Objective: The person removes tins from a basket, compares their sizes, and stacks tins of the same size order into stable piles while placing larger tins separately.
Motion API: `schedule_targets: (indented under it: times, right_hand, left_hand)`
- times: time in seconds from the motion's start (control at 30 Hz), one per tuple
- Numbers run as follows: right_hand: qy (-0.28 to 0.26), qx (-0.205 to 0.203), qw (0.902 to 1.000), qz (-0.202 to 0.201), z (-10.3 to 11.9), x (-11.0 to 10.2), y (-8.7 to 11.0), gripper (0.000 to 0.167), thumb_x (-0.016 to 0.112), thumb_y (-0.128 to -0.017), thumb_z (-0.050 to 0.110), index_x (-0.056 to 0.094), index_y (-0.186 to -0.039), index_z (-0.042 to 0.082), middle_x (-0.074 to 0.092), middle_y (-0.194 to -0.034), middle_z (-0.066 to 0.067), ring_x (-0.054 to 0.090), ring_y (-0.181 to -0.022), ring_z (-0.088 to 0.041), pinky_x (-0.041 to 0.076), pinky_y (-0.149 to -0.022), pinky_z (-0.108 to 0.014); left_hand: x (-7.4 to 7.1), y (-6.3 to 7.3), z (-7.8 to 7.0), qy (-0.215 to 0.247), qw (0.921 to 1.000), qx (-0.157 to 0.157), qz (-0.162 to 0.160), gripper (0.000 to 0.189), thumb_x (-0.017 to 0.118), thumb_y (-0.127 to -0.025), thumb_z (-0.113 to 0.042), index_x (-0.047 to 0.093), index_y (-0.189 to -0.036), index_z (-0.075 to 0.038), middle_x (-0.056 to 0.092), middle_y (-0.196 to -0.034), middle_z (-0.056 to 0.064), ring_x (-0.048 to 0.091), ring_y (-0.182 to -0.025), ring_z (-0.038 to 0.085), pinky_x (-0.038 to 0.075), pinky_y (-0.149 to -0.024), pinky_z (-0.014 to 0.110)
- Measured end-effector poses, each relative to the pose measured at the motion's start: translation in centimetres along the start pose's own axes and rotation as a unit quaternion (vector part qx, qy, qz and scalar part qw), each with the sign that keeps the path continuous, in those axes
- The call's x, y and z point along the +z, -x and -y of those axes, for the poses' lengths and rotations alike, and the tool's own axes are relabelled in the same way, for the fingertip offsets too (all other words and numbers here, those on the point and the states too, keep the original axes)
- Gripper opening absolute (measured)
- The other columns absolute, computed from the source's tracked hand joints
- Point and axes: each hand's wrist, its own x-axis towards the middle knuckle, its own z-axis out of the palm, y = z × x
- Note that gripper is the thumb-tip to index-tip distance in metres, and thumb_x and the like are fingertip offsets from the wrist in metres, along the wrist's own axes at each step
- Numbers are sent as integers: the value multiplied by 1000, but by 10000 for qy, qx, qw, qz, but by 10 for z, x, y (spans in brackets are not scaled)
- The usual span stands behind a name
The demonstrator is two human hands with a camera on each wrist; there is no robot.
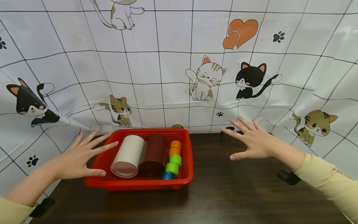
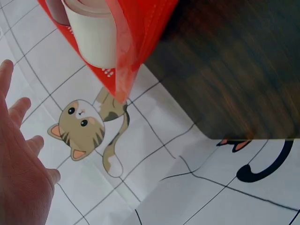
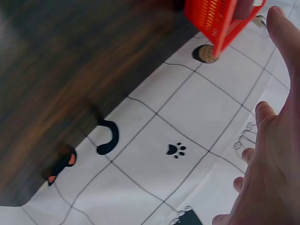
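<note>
A red plastic basket (image 1: pixel 145 183) stands on the dark wooden table, left of centre. Inside it lie a white cylinder (image 1: pixel 130 152), a dark brown-red cylinder (image 1: pixel 155 149) and a row of small rounded pieces in orange (image 1: pixel 175 148), green (image 1: pixel 174 165) and blue (image 1: pixel 167 175). My left hand (image 1: pixel 79 157) hovers by the basket's left side with its fingers spread, holding nothing. To the right of the basket, over the table, my right hand (image 1: pixel 254 141) is held up with fingers spread, also holding nothing. Both wrist views show the basket's corner apart from the hands.
The dark table (image 1: pixel 223 193) extends in front and to the right of the basket. Behind and at both sides hangs a white gridded sheet (image 1: pixel 173 68) printed with cats, paw prints and hearts. It meets the table's back edge.
</note>
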Motion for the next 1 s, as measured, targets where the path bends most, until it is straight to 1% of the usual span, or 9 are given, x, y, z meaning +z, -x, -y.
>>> schedule_targets:
  times: [0.17, 0.33, 0.43, 0.53, 0.67, 0.77, 0.87, 0.97, 1.0]
  right_hand:
    - [24, -170, 9998, -98, 4, -5, -11, 95, 51, -78, 85, 20, -156, 41, 10, -168, -7, 6, -154, -39, 7, -114, -74]
    - [81, -453, 9984, -324, 9, -8, -22, 93, 49, -78, 86, 22, -155, 42, 10, -168, -4, 7, -154, -36, 8, -116, -71]
    - [95, -554, 9976, -394, 13, -10, -26, 92, 48, -78, 86, 23, -155, 42, 10, -168, -3, 7, -154, -35, 9, -117, -71]
    - [109, -621, 9970, -453, 15, -11, -32, 90, 49, -79, 84, 25, -155, 41, 12, -168, -4, 8, -154, -35, 11, -117, -70]
    - [144, -729, 9961, -484, 18, -12, -42, 89, 54, -80, 80, 27, -155, 39, 16, -167, -5, 11, -153, -35, 12, -117, -69]
    - [148, -819, 9957, -413, 21, -14, -50, 90, 57, -81, 78, 27, -155, 38, 16, -167, -7, 11, -153, -36, 10, -118, -69]
    - [161, -880, 9955, -300, 25, -16, -59, 91, 56, -81, 79, 25, -156, 37, 15, -167, -8, 11, -153, -37, 8, -118, -69]
    - [133, -980, 9948, -256, 30, -18, -68, 91, 55, -81, 79, 26, -156, 36, 16, -167, -8, 11, -153, -37, 10, -118, -69]
    - [100, -1015, 9945, -239, 32, -18, -71, 90, 56, -81, 78, 27, -156, 36, 16, -167, -8, 12, -153, -38, 10, -118, -69]
  left_hand:
    - [1, 7, -8, 291, 9993, -75, -221, 84, 72, -80, -59, 35, -152, -38, 27, -162, 5, 2, -156, 33, -18, -115, 67]
    - [8, 15, -17, 680, 9961, -206, -517, 83, 77, -79, -51, 39, -151, -35, 38, -155, 12, 22, -148, 39, 3, -117, 71]
    - [14, 19, -23, 917, 9924, -291, -761, 83, 81, -76, -47, 44, -148, -34, 43, -151, 10, 33, -138, 37, 19, -109, 72]
    - [20, 23, -29, 1248, 9855, -392, -1081, 82, 86, -72, -39, 49, -144, -31, 48, -146, 6, 38, -132, 26, 32, -96, 68]
    - [31, 30, -35, 1619, 9750, -504, -1435, 82, 90, -68, -27, 54, -142, -28, 52, -144, 2, 37, -130, 5, 35, -91, 60]
    - [37, 34, -38, 1730, 9702, -564, -1600, 83, 91, -67, -23, 55, -141, -27, 52, -144, 1, 34, -130, -6, 35, -94, 54]
    - [41, 38, -43, 1787, 9671, -711, -1663, 81, 91, -66, -21, 56, -139, -29, 53, -142, -2, 35, -127, -7, 36, -94, 50]
    - [46, 41, -48, 1823, 9638, -952, -1696, 77, 91, -67, -23, 59, -136, -32, 55, -138, -2, 36, -123, -7, 38, -93, 52]
    - [48, 43, -50, 1865, 9620, -1053, -1693, 75, 91, -67, -23, 60, -135, -32, 56, -137, -2, 36, -122, -7, 39, -89, 56]
